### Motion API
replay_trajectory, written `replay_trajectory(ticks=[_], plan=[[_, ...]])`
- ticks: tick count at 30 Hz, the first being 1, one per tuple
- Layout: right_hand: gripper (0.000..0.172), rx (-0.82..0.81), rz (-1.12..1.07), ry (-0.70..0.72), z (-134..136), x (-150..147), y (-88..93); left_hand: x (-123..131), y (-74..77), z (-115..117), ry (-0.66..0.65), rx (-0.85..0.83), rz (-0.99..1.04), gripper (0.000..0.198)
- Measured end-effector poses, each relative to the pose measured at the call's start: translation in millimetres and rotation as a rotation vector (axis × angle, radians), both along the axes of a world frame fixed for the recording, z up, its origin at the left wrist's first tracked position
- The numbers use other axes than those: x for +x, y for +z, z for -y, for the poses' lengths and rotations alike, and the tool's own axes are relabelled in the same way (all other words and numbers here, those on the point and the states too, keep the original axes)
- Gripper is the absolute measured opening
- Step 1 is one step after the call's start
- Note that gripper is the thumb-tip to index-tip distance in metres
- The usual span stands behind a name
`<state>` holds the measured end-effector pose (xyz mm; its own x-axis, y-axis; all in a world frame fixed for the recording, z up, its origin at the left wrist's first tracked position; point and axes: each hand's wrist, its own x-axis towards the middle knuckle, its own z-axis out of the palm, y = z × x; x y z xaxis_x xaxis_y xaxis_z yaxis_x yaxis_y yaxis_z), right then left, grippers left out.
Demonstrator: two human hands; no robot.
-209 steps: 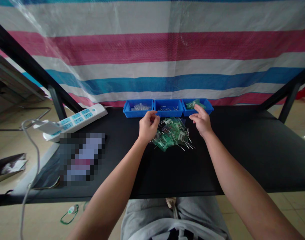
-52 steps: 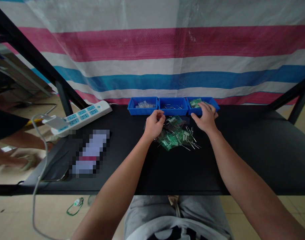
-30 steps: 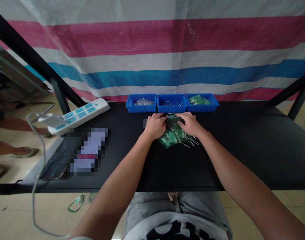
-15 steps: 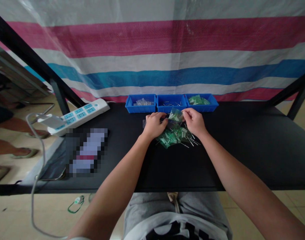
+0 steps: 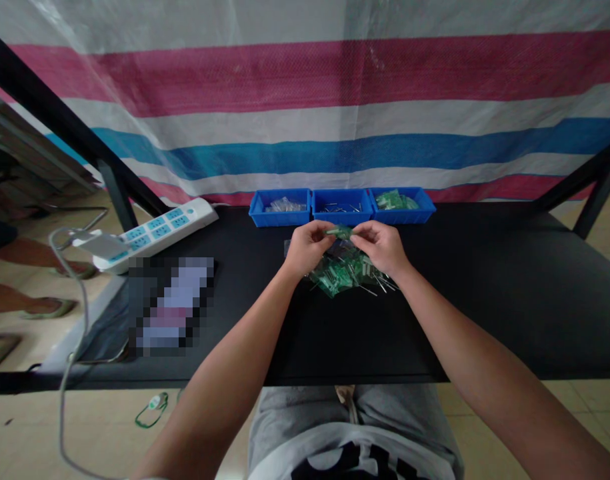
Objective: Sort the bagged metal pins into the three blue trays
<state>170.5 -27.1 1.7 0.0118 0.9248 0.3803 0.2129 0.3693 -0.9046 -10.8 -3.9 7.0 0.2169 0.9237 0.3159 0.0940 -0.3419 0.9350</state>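
Note:
Both hands pinch one small green packet [image 5: 341, 232] between them, just above a loose pile. My left hand [image 5: 309, 248] has its fingers closed on the packet's left side. On its right side, my right hand [image 5: 382, 247] grips it with thumb and forefinger. Below lies the pile of green packets [image 5: 337, 277] mixed with thin metal pins [image 5: 383, 283]. Behind the hands stand three blue bins in a row: the left bin [image 5: 279, 219] holds clear packets, the middle bin [image 5: 342, 217] metal pins, the right bin [image 5: 405, 217] green packets.
A white power strip [image 5: 157, 233] with a plugged-in adapter and grey cable [image 5: 85, 300] lies at the left of the black table [image 5: 509, 287]. Nearer is a pixelated flat object [image 5: 177, 303]. A striped sheet [image 5: 309, 73] hangs behind. At far left, a person's legs [image 5: 25, 257] show.
My left hand has moved up to the green packet and now grips it too. The packet has shifted slightly left and lies flatter between the hands.

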Motion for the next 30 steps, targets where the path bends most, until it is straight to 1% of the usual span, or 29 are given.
replay_trajectory(ticks=[2, 4, 5, 7, 10, 13, 15, 18, 21, 22, 26, 28, 30], plan=[[0.012, 0.092, 0.082, 0.002, 2.8, -0.4, 2.6, -2.1, 2.3, 1.0, 0.079, 0.128, -0.059, 0.007], [0.005, 0.182, 0.176, -0.008, 6.5, -1.1, 6.0, -3.6, 5.3, 2.7, 0.148, 0.244, -0.111, 0.013], [0.004, 0.214, 0.219, -0.021, 8.5, -1.7, 7.9, -3.9, 6.8, 3.7, 0.172, 0.284, -0.132, 0.016], [0.007, 0.250, 0.283, -0.053, 12.2, -2.9, 11.7, -4.0, 9.0, 5.6, 0.202, 0.329, -0.159, 0.021], [0.009, 0.273, 0.312, -0.066, 15.0, -3.9, 14.6, -3.6, 10.7, 7.5, 0.202, 0.347, -0.162, 0.021], [0.007, 0.255, 0.286, -0.035, 13.5, -3.5, 11.7, -3.4, 10.8, 8.4, 0.147, 0.309, -0.118, 0.013], [0.009, 0.196, 0.249, -0.030, 11.0, -3.0, 7.5, -2.9, 10.0, 8.8, 0.098, 0.230, -0.107, 0.009], [0.016, 0.109, 0.170, -0.041, 7.6, -2.3, 1.5, -0.8, 7.3, 8.6, 0.056, 0.102, -0.092, 0.020], [0.028, 0.095, 0.078, -0.028, 7.5, -1.3, 0.1, 1.7, 3.7, 7.1, 0.033, 0.038, -0.040, 0.028], [0.029, 0.100, 0.065, -0.019, 8.5, -1.0, 1.0, 2.3, 2.8, 6.5, 0.034, 0.028, -0.034, 0.029], [0.017, 0.105, 0.123, 0.000, 14.2, -0.5, 7.6, 3.2, 1.2, 5.0, 0.069, 0.014, -0.083, 0.028], [0.015, 0.096, 0.123, -0.013, 14.8, -0.3, 9.5, 3.5, 0.9, 4.2, 0.072, 0.003, -0.104, 0.030], [0.016, 0.091, 0.079, -0.061, 11.9, 2.0, 9.3, 3.6, 0.3, 2.7, 0.086, -0.002, -0.083, 0.034]])
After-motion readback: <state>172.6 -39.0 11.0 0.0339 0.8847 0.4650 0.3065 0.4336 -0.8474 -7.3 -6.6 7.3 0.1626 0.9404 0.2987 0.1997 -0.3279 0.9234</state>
